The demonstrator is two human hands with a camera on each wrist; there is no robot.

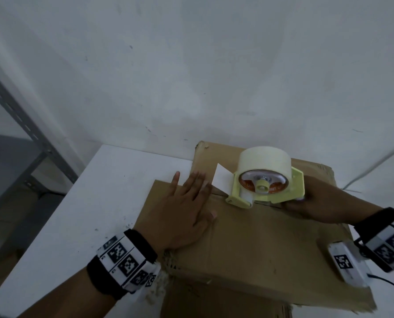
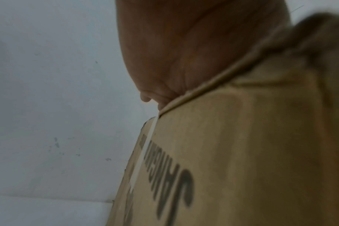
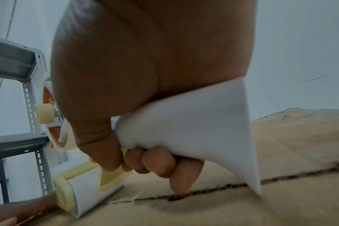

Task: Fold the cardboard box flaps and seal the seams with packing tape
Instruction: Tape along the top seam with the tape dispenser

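- Count first, nearest to you: one cardboard box (image 1: pixel 255 237) with its two top flaps folded down, one tape dispenser (image 1: pixel 268 187) carrying a single roll of tape (image 1: pixel 266 160), and your two hands.
- Your left hand (image 1: pixel 182 210) lies flat on the near flap, fingers (image 1: pixel 195 183) straight and spread, pressing right by the left end of the seam (image 3: pixel 213 191). Nothing gripped there.
- Your right hand (image 1: pixel 317 201) is wrapped tight round the dispenser's white handle (image 3: pixel 184 122), fingers curled under it, clear in the right wrist view.
- The dispenser sits on the seam about mid-box, roller end touching the cardboard and pointing left toward your left hand, handle to the right. A short tail of tape (image 1: pixel 222 179) sticks up off the front.
- The seam runs left to right across the top, and the dispenser's long axis lines up with it. To the right of the dispenser the gap is bare, dark and ragged.
- The box sits on a white bench (image 1: pixel 76 214), far side close to the wall (image 1: pixel 191 76).
- Further off on the left there's one grey metal shelf rack (image 1: pixel 19 125).
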